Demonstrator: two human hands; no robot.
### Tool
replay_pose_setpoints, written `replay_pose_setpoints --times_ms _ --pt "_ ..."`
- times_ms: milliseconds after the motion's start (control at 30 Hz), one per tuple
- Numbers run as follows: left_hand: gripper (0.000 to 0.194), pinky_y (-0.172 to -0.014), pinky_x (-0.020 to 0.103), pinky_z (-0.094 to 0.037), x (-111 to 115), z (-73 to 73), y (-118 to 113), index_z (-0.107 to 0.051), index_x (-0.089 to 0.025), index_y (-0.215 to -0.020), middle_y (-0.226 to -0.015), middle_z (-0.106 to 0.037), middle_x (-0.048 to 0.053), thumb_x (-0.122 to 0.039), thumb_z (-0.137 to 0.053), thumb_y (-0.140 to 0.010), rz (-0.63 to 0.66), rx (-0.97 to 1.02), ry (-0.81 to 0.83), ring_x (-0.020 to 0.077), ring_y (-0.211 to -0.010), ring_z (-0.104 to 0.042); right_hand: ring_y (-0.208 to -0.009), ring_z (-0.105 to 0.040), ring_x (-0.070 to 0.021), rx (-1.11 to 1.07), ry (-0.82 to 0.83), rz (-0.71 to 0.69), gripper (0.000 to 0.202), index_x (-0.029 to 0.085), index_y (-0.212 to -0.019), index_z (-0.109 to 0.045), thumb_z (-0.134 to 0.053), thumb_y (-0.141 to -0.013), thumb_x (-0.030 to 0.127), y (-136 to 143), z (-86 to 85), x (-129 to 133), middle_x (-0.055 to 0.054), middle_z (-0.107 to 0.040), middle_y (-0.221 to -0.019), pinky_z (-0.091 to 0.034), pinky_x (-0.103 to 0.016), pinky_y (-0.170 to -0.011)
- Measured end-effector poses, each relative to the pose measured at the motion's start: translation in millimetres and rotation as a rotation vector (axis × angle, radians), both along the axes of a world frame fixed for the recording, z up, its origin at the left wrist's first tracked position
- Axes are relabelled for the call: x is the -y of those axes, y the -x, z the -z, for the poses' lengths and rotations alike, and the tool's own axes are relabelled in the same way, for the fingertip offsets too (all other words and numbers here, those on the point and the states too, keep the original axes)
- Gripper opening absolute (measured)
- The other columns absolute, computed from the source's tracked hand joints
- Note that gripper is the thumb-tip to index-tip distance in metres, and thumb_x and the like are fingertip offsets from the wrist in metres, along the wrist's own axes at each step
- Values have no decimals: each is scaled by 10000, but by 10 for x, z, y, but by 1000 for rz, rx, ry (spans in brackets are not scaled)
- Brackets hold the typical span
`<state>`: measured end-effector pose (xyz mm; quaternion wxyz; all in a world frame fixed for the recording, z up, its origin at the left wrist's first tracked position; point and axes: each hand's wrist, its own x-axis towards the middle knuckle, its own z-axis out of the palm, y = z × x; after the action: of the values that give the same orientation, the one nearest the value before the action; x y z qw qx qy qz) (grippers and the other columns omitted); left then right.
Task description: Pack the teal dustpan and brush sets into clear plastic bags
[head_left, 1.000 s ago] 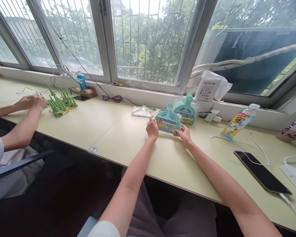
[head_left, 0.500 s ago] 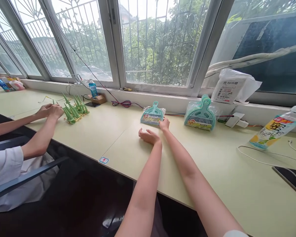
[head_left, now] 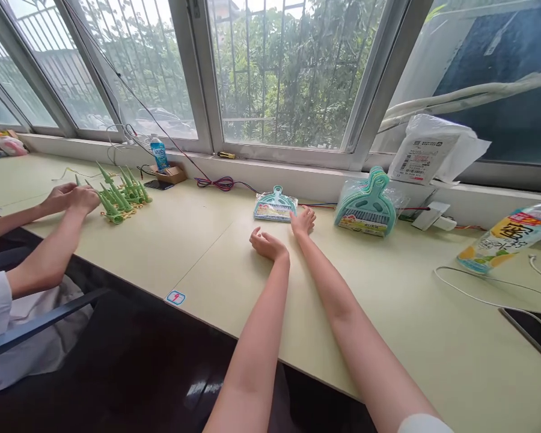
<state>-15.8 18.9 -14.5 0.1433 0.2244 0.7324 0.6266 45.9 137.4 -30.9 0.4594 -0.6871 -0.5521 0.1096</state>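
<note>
A small teal dustpan-and-brush set point(head_left: 274, 206) in clear wrapping lies on the table near the window sill. Just at its right end is my right hand point(head_left: 303, 221), fingers spread, the thumb close to the wrapping; whether it touches cannot be made out. My left hand point(head_left: 268, 245) rests nearer to me, palm turned up and inward, fingers loosely curled and apart with nothing in them. Further right, a stack of wrapped teal dustpan sets point(head_left: 367, 207) leans upright by the wall.
At left a co-worker's hands point(head_left: 74, 198) handle green spiky plastic pieces point(head_left: 122, 195). A blue bottle point(head_left: 159, 155) stands by a cardboard box point(head_left: 174, 173). On the right are a drink bottle point(head_left: 505, 240), a phone point(head_left: 534, 328) with a white cable, and a power strip point(head_left: 433, 216).
My right hand has let go of the dustpan set's right corner and opened its fingers. The set now lies lower and flatter. The view has shifted slightly to the right.
</note>
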Motion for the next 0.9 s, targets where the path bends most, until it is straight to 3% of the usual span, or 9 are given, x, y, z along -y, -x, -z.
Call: replay_pose_setpoints --times_ms 133,267,367,467,667,900 --pt "450 -964 456 -319 -41 54 28 -424 -197 -1274 -1306 -462 165 -130 -234 -871 149 68 -121 298 -1269 -397 -1246 -376 -278 36 -197 129 373 217 -1253 -435 -385 -891 292 -420 -79 225 -149 -422 -1347 -361 -435 -967" --pt "413 -956 424 -338 -34 23 16 -527 -194 -1123 -1260 -506 143 -145 -218 -853 71 94 -126 275 -1192 -463 -1330 -306 -286 42 -319 420 390 220 -1276 -390 -367 -889 260 -1248 -122 452 -165 -349 -1415 -303 -490 -1022" --pt "409 -950 409 -352 -11 -12 -6 -545 -203 -1081 -1238 -532 128 -138 -227 -832 117 101 -116 265 -1176 -481 -1343 -285 -341 -123 -157 555 462 185 -1297 -326 -431 -875 343 -1933 -63 513 -233 -338 -1409 -315 -548 -998" --pt "372 -930 357 -378 2 -8 -26 -555 -215 -1007 -1189 -575 93 -136 -241 -825 174 101 -115 221 -1119 -531 -1274 -395 -337 -187 23 414 488 200 -1243 -390 -547 -823 393 -2385 28 499 -198 -479 -1319 -311 -529 -1006" --pt "288 -821 303 -431 6 11 -59 -564 -214 -795 -1024 -657 55 -105 -298 -787 202 181 -173 190 -923 -613 -1287 -401 -307 -92 154 352 502 199 -1240 -425 -585 -806 395 -2526 87 442 -160 -493 -1356 -269 -469 -1036" --pt "275 -814 322 -438 -36 19 -63 -577 -221 -790 -1018 -660 49 -104 -329 -782 230 156 -132 199 -923 -612 -1111 -550 -297 10 182 197 297 196 -1021 -577 -534 -840 427 -2482 90 519 -138 -625 -1155 -338 -458 -964"
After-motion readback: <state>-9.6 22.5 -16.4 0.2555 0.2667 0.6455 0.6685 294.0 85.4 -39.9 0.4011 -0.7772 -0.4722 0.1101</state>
